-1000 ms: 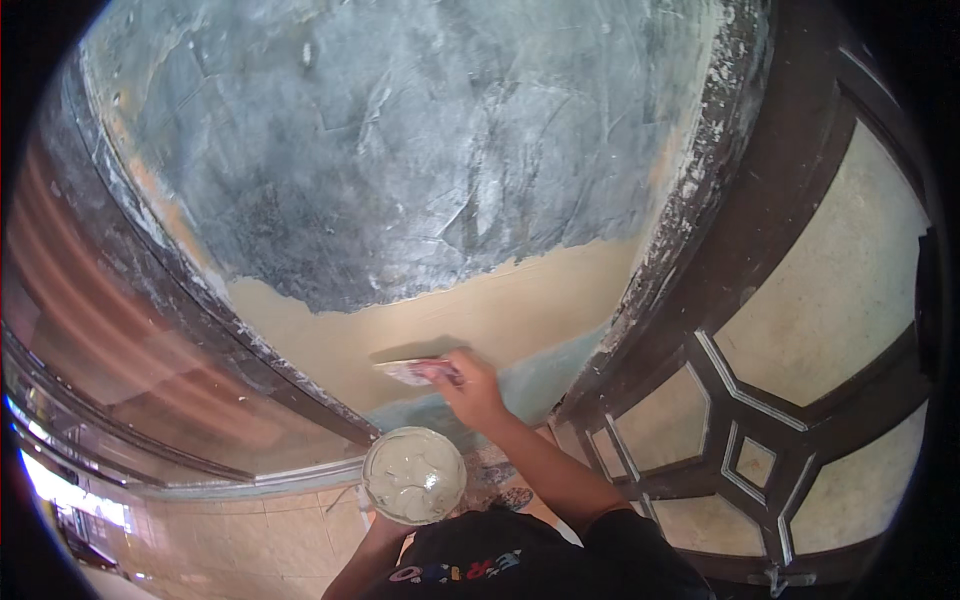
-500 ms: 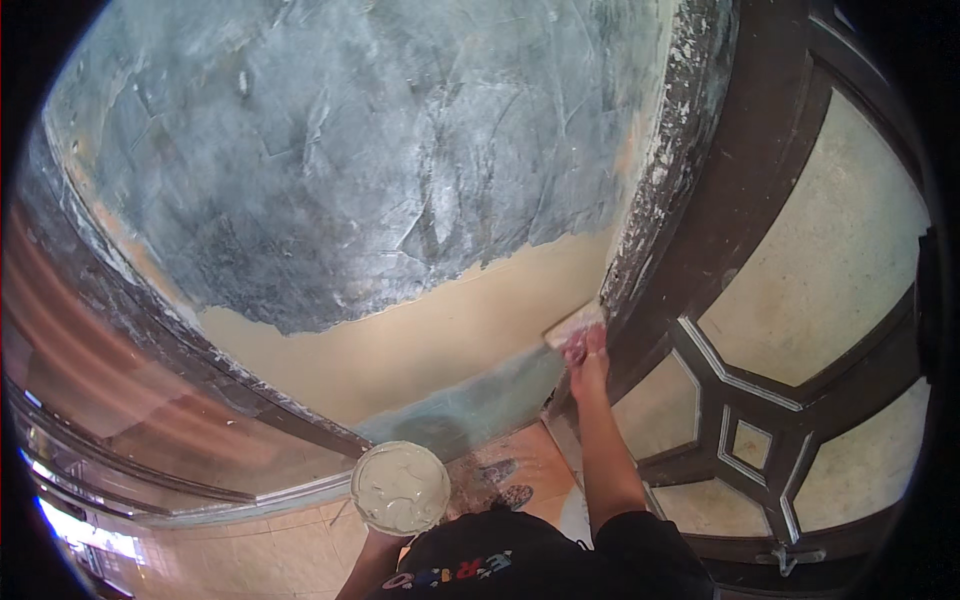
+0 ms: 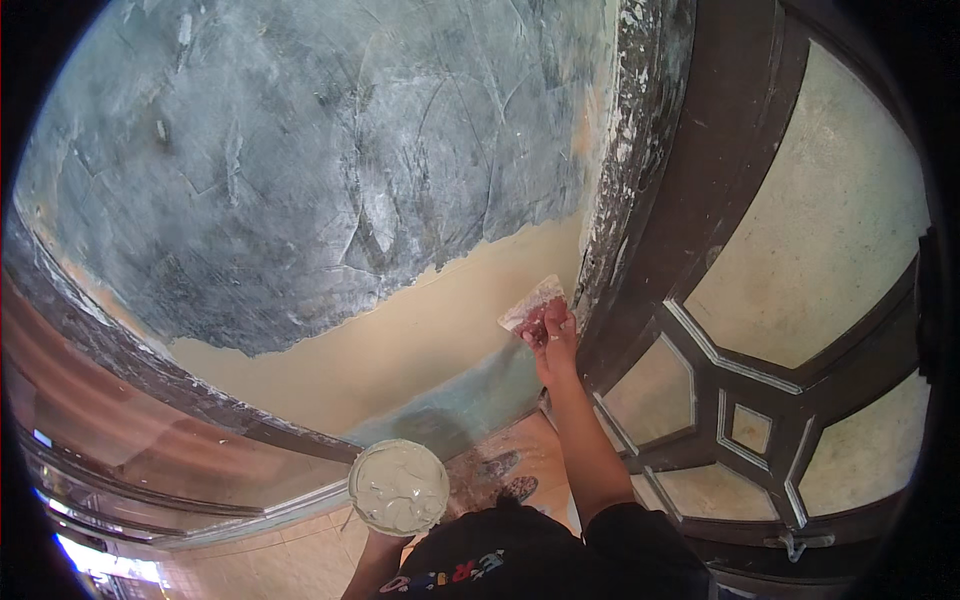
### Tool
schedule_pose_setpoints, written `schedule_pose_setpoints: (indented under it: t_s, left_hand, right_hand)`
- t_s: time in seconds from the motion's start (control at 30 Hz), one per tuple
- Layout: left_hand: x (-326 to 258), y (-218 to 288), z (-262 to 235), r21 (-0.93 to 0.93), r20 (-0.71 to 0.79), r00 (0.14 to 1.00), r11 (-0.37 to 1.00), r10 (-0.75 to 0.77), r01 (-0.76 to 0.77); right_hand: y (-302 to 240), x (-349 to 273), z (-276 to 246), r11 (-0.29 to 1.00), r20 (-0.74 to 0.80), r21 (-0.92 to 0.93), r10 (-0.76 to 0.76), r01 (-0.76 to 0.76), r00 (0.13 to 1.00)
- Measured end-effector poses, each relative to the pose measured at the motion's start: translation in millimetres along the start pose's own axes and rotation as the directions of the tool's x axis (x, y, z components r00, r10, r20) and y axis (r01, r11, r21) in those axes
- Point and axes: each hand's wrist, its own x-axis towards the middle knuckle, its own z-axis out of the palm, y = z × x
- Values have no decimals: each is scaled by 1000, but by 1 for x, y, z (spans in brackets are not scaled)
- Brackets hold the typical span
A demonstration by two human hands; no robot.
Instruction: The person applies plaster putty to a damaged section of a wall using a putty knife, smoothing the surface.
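Note:
My right hand (image 3: 556,352) is closed round the reddish handle of a wide putty knife (image 3: 540,302). Its pale, smeared blade lies at the beige coated strip (image 3: 400,335) of the wall, close to the right-hand frame; whether it touches the surface I cannot tell. Low in front of my body, my left hand (image 3: 388,543) supports a round tub of putty (image 3: 398,487) from below, its fingers mostly hidden. Creamy, beige-grey putty with a ridged surface shows inside the tub. Above the beige strip, the wall (image 3: 300,190) is blue-grey and patchy; a bluish band (image 3: 455,400) runs below it.
A worn dark frame post (image 3: 610,180) borders the wall on the right, beside a dark panelled door (image 3: 740,330) with pale panes. Another scuffed frame (image 3: 190,385) curves along the left. Speckled footwear (image 3: 515,488) shows on the tiled floor (image 3: 270,568) below.
The putty knife has come away slightly from the right-hand frame, and its blade has turned to a steeper angle. My view has shifted a little; the tub stays in my left hand.

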Motion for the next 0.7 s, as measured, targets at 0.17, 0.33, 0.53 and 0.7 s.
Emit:
schedule_pose_setpoints:
  t_s: [0.17, 0.33, 0.53, 0.7]
  left_hand:
    - [-4, -2, 3, 18, -34, 999, 1000, 13, -12]
    - [0, 0, 7, 25, -79, 995, 998, 53, -51]
    - [-3, 2, 3, 19, -106, 991, 996, 84, -82]
    - [0, 8, -2, 8, -108, 988, 994, 110, -110]
  right_hand:
    - [59, 7, -74, 983, -152, 118, 154, -137, 976]
    - [110, -40, -135, 960, 152, -194, 233, -203, 960]
    - [76, -82, -9, 935, 286, -349, 49, 56, 957]
    - [43, -93, 82, 818, 493, -421, -157, 393, 856]
